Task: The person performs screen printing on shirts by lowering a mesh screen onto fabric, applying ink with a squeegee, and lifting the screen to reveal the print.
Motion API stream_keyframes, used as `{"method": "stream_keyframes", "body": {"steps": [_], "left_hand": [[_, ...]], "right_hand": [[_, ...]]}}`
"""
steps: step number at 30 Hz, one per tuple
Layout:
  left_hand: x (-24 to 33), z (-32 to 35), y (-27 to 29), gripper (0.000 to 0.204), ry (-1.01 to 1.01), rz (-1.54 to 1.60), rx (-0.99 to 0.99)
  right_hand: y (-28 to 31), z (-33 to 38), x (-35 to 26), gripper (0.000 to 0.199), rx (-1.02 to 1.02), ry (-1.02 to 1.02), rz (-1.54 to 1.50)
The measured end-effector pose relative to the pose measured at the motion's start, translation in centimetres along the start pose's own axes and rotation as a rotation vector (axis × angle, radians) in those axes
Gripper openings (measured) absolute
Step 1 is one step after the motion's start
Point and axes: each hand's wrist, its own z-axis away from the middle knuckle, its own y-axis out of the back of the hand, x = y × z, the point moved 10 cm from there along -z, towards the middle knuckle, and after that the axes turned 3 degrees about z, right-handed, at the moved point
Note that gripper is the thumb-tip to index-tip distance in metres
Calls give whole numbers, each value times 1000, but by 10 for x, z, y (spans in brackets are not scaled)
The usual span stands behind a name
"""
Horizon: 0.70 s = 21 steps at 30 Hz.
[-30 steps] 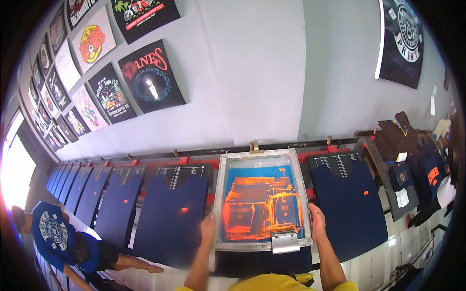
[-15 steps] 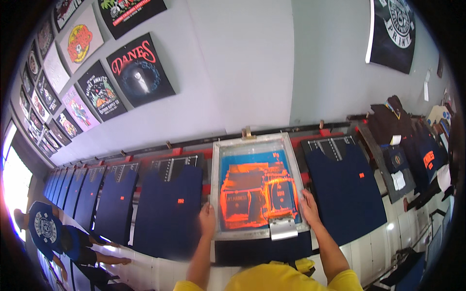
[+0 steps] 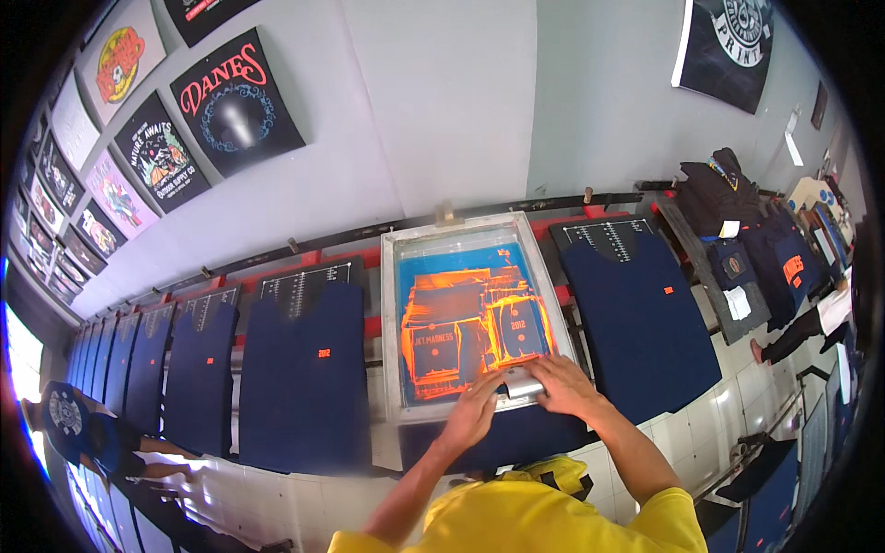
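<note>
Squeegee: a metal-backed squeegee (image 3: 524,385) is lying across the near end of the screen, both hands closing on it.
Left hand: the left hand (image 3: 475,412) is pressing down on the squeegee's left end, fingers spread forward and flat over the near frame edge.
Right hand: the right hand (image 3: 564,387) is gripping the squeegee's right end, fingers curled over its top.
Screen: a pale-framed printing screen (image 3: 395,323) is lying flat on the desk, its blue mesh smeared with orange ink.
Under the screen: a navy shirt (image 3: 516,438) is showing below the near frame edge.
Neighbours: a navy shirt with a small orange mark (image 3: 304,378) is lying just left of the screen; another navy shirt (image 3: 641,313) is lying just right of it.
Desk: the long desk (image 3: 304,260) with red strips is running along the wall, more navy shirts lined up toward the left.
Wall: printed dark shirts (image 3: 235,101) are hanging above.
Far left: another person (image 3: 78,429) in a dark blue shirt is standing beside the desk.
</note>
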Motion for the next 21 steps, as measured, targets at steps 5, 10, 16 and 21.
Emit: {"method": "stream_keyframes", "body": {"steps": [5,10,16,21], "left_hand": [[-4,-21,-25,37,25,-148,-90],[5,3,-45,40,-46,-479,-176],[-35,-30,-51,36,-133,-728,-124],[-75,-127,-27,26,-114,-814,-118]], "right_hand": [[4,-10,10,42,62,-19,63],[-1,19,-4,45,111,-4,116],[-22,-18,37,41,155,-22,89],[-18,-102,98,24,150,-67,152]]}}
